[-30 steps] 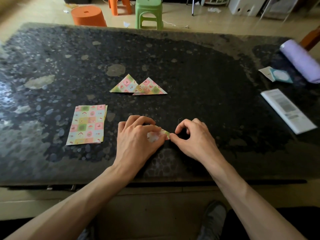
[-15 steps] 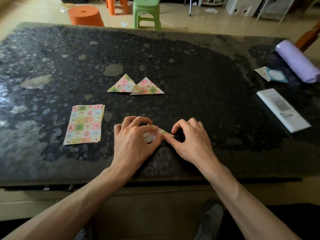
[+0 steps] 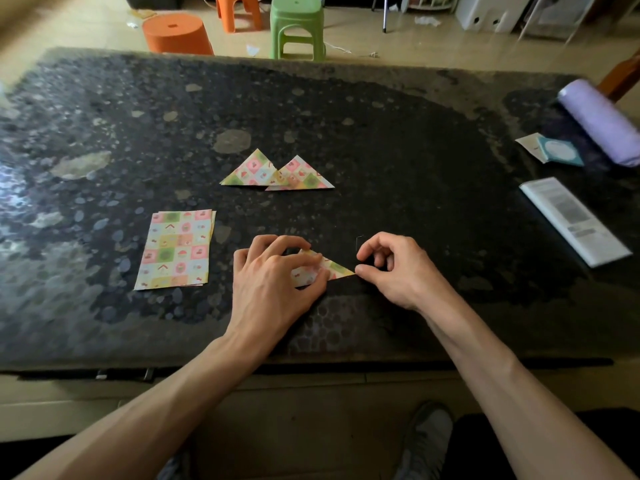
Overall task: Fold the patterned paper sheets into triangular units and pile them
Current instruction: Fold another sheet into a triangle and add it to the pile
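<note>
Head camera, looking down over the dark speckled desk (image 3: pixel 381 133), and all the action is by the near edge, around the middle. The left hand (image 3: pixel 273 271) sits on top of a folded piece (image 3: pixel 337 267) of patterned paper, fingers curled, thumb and fingertips pressing it flat to the desk. Most of the piece is hidden under that hand; only its right point shows, and it's a sharp triangular tip. The right hand (image 3: pixel 391 268) is at that tip, fingers curled in, thumb and forefinger closed on the very corner.

Left of the hands, toward the near-left part of the desk, lies the stack of sheets (image 3: pixel 176 249), flat and squared up, checked pattern facing up. Further in, about mid-desk, two triangles (image 3: pixel 251 169) lie side by side with points toward the far edge, the right one overlapping the left one's corner.

Over by the right edge: a white leaflet (image 3: pixel 571 220) lying at an angle, small cards (image 3: pixel 557 150) beyond it, and a purple roll (image 3: pixel 602 123) near the far-right corner.

Past the far edge, on the floor, stand a green stool (image 3: pixel 297 26) and an orange stool (image 3: pixel 176 32).
</note>
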The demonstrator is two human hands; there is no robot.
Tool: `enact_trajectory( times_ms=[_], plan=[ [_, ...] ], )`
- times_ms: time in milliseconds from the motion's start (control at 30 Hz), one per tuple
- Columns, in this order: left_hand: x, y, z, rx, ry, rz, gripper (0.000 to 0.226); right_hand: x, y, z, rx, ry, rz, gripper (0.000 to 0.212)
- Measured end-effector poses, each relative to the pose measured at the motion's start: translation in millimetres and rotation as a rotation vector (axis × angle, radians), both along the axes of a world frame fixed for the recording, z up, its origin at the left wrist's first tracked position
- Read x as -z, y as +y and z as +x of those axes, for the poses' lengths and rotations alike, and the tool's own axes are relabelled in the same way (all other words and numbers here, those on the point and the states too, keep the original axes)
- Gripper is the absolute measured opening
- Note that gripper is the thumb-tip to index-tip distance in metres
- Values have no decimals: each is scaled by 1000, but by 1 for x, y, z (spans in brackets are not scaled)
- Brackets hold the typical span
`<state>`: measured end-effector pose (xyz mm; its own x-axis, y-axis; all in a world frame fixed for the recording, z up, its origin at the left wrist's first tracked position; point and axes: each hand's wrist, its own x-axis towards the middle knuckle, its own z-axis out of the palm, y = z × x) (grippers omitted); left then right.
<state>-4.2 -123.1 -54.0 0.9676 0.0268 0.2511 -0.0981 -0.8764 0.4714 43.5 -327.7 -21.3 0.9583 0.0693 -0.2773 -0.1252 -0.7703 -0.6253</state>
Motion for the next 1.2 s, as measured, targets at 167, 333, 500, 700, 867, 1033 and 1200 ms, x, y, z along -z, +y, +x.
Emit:
enact_trajectory(
  times_ms=[167, 333, 500, 700, 867, 1033, 1200],
  plan=[
    [0, 0, 0, 5, 2, -6, 26, -4, -3, 2, 18, 39, 87, 9],
    [1, -1, 0, 4, -7, -9, 26, -2, 8, -8, 11, -49, -40, 24],
    [3, -6, -2, -17, -31, -30, 30, 0, 12, -9, 13, -76, -95, 24],
    [4, -13, -1, -44, -29, -29, 35, 4, 14, -12, -5, -105, -155, 25],
    [4, -14, 0, -57, -13, -62, 34, 6, 13, -13, -34, -137, -165, 25],
    [3, -12, 4, -81, 30, -119, 29, 8, 14, -13, -38, -139, -188, 25],
    [2, -9, 5, -57, 33, -105, 32, 8, 15, -13, -43, -146, -191, 26]
  ],
)
